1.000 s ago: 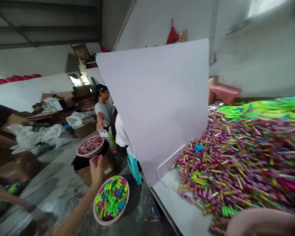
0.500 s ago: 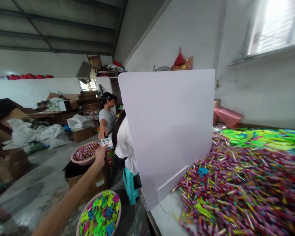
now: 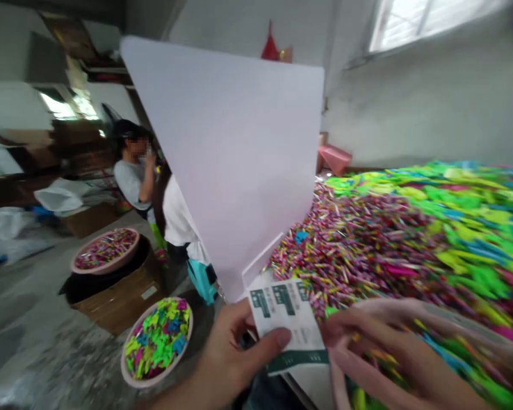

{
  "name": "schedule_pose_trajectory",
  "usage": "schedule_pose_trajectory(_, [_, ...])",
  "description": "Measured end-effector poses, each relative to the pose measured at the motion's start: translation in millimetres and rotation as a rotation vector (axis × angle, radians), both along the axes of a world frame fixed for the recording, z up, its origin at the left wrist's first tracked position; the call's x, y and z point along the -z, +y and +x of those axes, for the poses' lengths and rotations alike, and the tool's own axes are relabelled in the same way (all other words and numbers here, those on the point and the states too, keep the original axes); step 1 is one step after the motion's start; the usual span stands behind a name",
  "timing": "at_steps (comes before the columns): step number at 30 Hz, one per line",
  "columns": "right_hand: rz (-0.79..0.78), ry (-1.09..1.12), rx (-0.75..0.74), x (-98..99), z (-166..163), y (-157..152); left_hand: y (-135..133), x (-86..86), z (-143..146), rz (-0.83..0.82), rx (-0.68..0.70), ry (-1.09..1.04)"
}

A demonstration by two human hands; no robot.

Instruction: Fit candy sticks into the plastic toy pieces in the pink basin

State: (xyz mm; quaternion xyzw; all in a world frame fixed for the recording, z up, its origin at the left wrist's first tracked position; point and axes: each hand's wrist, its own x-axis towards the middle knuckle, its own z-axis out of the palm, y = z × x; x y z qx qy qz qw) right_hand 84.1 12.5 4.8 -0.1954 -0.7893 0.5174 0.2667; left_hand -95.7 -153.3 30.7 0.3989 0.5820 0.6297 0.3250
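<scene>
My left hand grips a small white-and-green printed card, its thumb lying across the front. The fine print is too blurred to read. At the card's right edge, the fingers of my right hand come together in a pinch, smeared by motion. Below my right hand is a pink basin with colourful pieces in it. Just beyond my hands, a heap of small wrapped sticks covers the table, with bright green, yellow and blue flat pieces behind and to the right.
A tall white panel stands on the table. On the left are a basin of bright pieces and a basin of wrapped sticks on a cardboard box. Two people are beyond, one in a grey shirt, another in white.
My left hand has drawn the card back from the person in grey to in front of me. My right hand has come into view. That person's hand has risen toward the head.
</scene>
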Motion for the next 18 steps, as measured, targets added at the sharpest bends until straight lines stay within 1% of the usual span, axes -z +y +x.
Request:
schedule_pose_trajectory(1, [-0.007,-0.068,-0.036,-13.7,-1,-5,3,-1.6,7,-0.03,0.084,0.033])
schedule_pose_trajectory(3, [-0.037,-0.188,-0.118,-36.5,-8,-14,9,-5.5,13,-0.072,0.194,0.088])
schedule_pose_trajectory(4, [-0.036,-0.214,-0.161,-44.2,-11,-17,11,-7.1,14,-0.084,0.235,0.09])
schedule_pose_trajectory(6, [-0.026,-0.243,-0.199,-52.0,-14,-21,17,-8.5,14,-0.1,0.299,0.035])
schedule_pose_trajectory(9, [-0.005,-0.268,-0.188,-51.4,-9,-24,22,-5.2,13,-0.108,0.357,-0.059])
schedule_pose_trajectory(13, [-0.035,-0.225,-0.145,-44.6,2,-26,26,3.3,17,-0.097,0.39,-0.088])
schedule_pose_trajectory(16, [-0.117,-0.163,-0.083,-39.4,4,-28,27,6.3,21,-0.064,0.385,-0.139])
schedule_pose_trajectory(18, [-0.217,-0.12,-0.086,-36.4,3,-29,29,7.0,25,-0.047,0.37,-0.164])
